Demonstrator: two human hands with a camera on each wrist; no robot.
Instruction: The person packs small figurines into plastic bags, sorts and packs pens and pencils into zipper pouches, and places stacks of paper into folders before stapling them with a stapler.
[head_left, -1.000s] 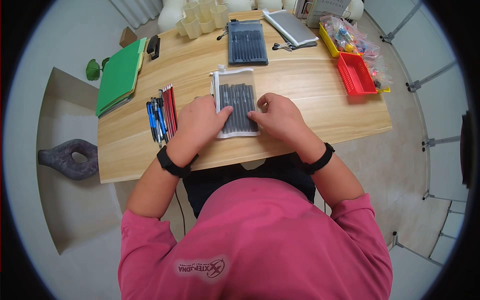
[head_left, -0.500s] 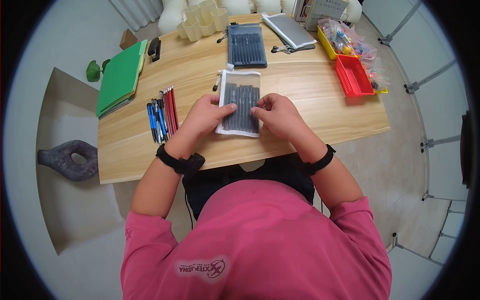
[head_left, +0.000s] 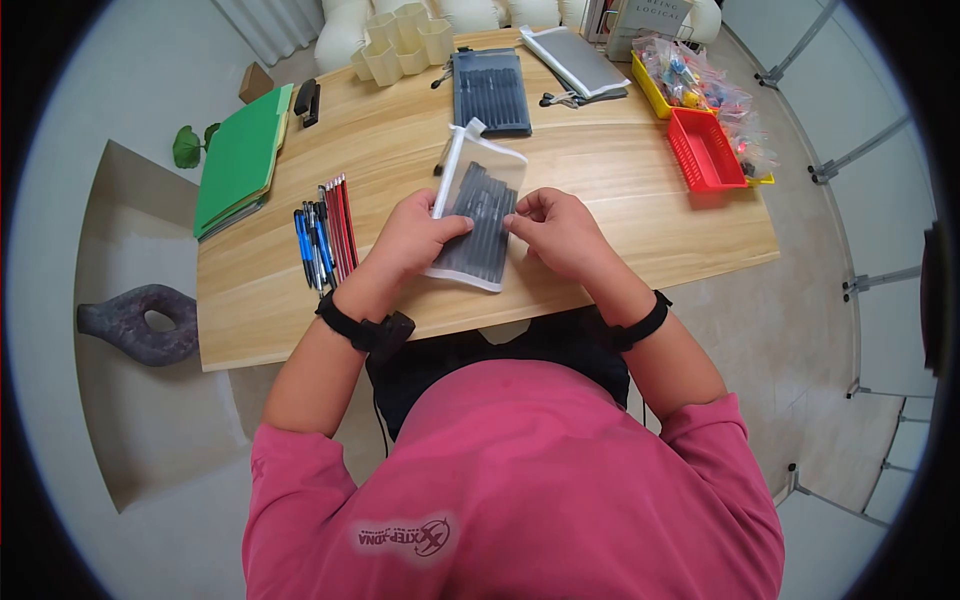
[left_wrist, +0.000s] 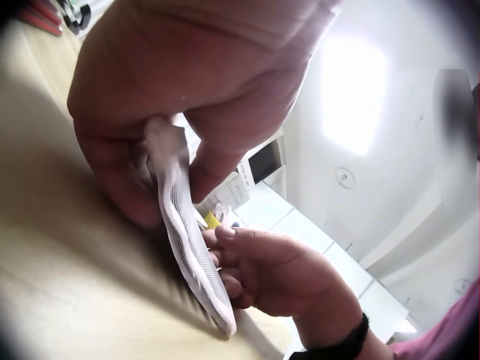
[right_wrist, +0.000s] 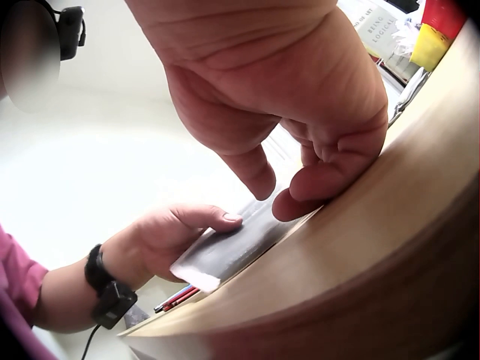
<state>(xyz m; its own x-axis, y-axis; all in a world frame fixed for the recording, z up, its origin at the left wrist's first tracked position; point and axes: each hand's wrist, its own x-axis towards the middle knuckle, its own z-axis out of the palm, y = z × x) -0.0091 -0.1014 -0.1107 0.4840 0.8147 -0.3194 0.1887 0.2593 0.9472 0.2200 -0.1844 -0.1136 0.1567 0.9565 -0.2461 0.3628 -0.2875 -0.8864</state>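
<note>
A clear mesh zip pouch [head_left: 490, 160] with white trim holds a row of several dark pens [head_left: 478, 235]. My left hand [head_left: 412, 238] grips its left edge, thumb on top and fingers underneath, and the pouch slants in the head view. Seen from the left wrist, the white zip edge [left_wrist: 196, 270] is pinched between thumb and fingers. My right hand [head_left: 562, 232] is at the pouch's right edge, its thumb tip over the border. In the right wrist view its thumb and bent fingers [right_wrist: 319, 184] stand apart, close by the pouch [right_wrist: 240, 244].
Pens and red pencils [head_left: 340, 225] lie left of the pouch, near a green folder [head_left: 240, 160] and a black stapler [head_left: 308, 102]. Beyond are a dark filled pouch [head_left: 490, 95], other pouches [head_left: 575, 60] and a cream holder [head_left: 405, 45]. A red basket [head_left: 705, 150] stands right.
The pouch has swung from straight to slanted, its top leaning left and its lower end turned toward the right, with my left hand still gripping it. My right hand has hardly moved.
</note>
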